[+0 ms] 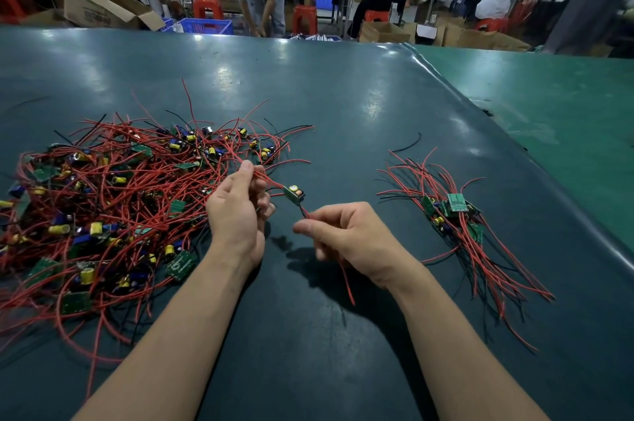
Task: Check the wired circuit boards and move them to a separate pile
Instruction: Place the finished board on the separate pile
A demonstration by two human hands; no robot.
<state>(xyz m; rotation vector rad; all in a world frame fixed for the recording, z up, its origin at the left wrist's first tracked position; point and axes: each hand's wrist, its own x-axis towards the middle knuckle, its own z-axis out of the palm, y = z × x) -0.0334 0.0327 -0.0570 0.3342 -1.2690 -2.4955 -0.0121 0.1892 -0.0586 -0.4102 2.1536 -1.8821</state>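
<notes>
- Head view: your left hand [236, 211] pinches the red wires above one small green circuit board [294, 195]; your right hand [346, 235] pinches the leads below it.
- Strung between your hands, the board hangs off the desk [343, 105], long axis slanting.
- Your right hand is nearer the checked pile [456, 214], out to its right.
- Left of your left hand sprawls the tangled unchecked heap [113, 201]: thin, flexible wires, rigid boards, cylindrical capacitors.
</notes>
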